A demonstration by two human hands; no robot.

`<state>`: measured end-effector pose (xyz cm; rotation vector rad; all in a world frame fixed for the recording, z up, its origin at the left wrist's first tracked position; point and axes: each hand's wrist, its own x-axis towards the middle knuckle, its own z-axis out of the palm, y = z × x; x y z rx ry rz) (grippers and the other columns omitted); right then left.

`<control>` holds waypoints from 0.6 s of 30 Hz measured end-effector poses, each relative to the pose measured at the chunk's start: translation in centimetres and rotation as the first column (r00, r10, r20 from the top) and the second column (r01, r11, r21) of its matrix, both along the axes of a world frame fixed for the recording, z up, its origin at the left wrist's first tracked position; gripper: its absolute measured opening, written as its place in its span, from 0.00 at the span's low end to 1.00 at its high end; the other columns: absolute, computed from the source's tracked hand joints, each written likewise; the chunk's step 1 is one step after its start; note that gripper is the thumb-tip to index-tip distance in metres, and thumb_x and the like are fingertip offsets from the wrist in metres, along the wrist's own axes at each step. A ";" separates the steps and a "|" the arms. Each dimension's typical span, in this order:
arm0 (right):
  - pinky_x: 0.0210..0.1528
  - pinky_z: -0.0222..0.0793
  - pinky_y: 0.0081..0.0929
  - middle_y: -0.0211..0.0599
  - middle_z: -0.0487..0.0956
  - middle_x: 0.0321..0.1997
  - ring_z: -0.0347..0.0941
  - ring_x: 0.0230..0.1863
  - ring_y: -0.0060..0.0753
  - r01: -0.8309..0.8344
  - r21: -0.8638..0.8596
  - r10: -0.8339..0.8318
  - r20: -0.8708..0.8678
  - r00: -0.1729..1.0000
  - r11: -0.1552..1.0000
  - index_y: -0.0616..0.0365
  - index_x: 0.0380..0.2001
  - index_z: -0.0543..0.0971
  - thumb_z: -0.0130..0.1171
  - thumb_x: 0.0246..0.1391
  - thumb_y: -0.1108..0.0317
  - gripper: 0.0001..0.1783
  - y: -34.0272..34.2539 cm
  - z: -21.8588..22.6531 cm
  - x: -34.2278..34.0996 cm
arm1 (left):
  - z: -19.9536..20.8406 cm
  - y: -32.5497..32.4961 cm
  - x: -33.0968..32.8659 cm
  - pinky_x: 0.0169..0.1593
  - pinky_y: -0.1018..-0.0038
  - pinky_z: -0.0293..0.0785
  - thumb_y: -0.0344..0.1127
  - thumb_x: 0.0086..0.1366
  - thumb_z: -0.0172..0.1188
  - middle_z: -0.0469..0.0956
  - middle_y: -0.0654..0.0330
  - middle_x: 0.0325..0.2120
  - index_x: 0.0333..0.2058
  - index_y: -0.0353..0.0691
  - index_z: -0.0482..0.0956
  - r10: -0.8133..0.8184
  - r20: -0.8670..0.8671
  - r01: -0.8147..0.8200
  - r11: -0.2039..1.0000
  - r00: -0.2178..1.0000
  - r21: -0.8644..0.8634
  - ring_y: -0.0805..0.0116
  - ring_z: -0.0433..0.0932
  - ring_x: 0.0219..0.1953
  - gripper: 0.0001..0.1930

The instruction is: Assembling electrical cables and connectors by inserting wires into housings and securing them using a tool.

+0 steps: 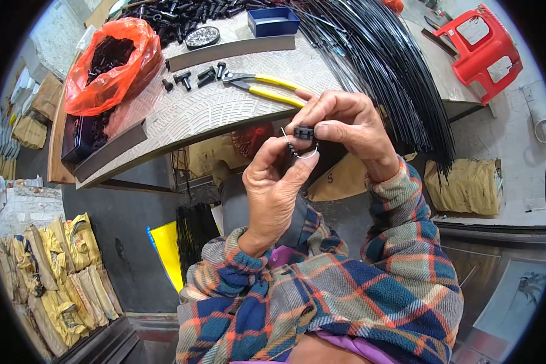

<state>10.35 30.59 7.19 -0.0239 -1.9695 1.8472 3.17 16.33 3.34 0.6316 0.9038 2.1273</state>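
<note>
My left hand (276, 185) and my right hand (346, 121) meet in front of the table edge, both in plaid sleeves. Between their fingertips sits a small black plastic connector (304, 131). A thin bent metal wire (297, 151) loops under it, pinched by my left thumb and fingers. My right thumb and forefinger press on the connector from the right. Just behind the hands, yellow-handled pliers (267, 86) lie on the table.
The patterned table top (212, 109) carries several loose black parts (194, 76), an orange bag of black parts (106, 64), a blue box (273, 21) and a thick bundle of black cables (382, 67). A red plastic stool (485, 51) stands at right. Yellowish sacks (60, 273) lie on the floor.
</note>
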 end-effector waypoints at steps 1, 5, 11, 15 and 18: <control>0.63 0.40 0.42 0.37 0.79 0.31 0.74 0.39 0.30 0.022 0.050 -0.023 0.021 1.000 0.998 0.60 0.28 0.76 0.62 0.42 0.67 0.10 -0.1 0.2 0.1 | -0.1 0.1 0.0 0.41 0.84 0.66 0.19 0.54 0.57 0.73 0.67 0.32 0.36 0.34 0.74 0.003 0.001 -0.003 1.000 1.000 -0.002 0.82 0.70 0.35 0.10; 0.64 0.31 0.47 0.32 0.77 0.34 0.70 0.46 0.33 0.131 0.615 -0.114 -0.067 0.991 0.778 0.58 0.31 0.76 0.64 0.35 0.67 0.15 -1.0 2.1 0.2 | -0.1 -0.2 -0.4 0.41 0.84 0.66 0.20 0.54 0.57 0.73 0.67 0.32 0.37 0.34 0.73 0.010 0.052 -0.010 1.000 0.999 -0.016 0.82 0.69 0.35 0.11; 0.64 0.31 0.45 0.29 0.77 0.29 0.70 0.45 0.33 0.333 0.794 -0.274 -0.218 0.937 0.509 0.54 0.29 0.76 0.62 0.33 0.72 0.13 -2.8 1.8 -0.2 | -0.7 -0.8 -1.2 0.45 0.83 0.65 0.22 0.57 0.55 0.72 0.66 0.35 0.41 0.33 0.71 -0.055 0.018 0.054 0.997 0.998 0.053 0.81 0.69 0.39 0.12; 0.64 0.32 0.45 0.26 0.76 0.26 0.70 0.43 0.30 0.409 0.787 -0.283 -0.306 0.909 0.462 0.52 0.26 0.77 0.62 0.32 0.72 0.11 -3.5 1.6 -0.2 | -0.9 -1.7 -2.3 0.46 0.83 0.65 0.23 0.57 0.56 0.73 0.65 0.36 0.43 0.33 0.70 -0.156 0.071 0.149 0.983 0.985 0.104 0.80 0.70 0.39 0.14; 0.64 0.32 0.45 0.25 0.76 0.25 0.70 0.42 0.29 0.446 0.816 -0.299 -0.350 0.888 0.368 0.52 0.24 0.77 0.64 0.30 0.72 0.10 -4.2 1.8 -0.2 | -0.7 -2.1 -2.7 0.46 0.82 0.66 0.23 0.54 0.59 0.74 0.64 0.36 0.44 0.33 0.70 -0.169 0.041 0.164 0.982 0.985 0.094 0.79 0.70 0.39 0.17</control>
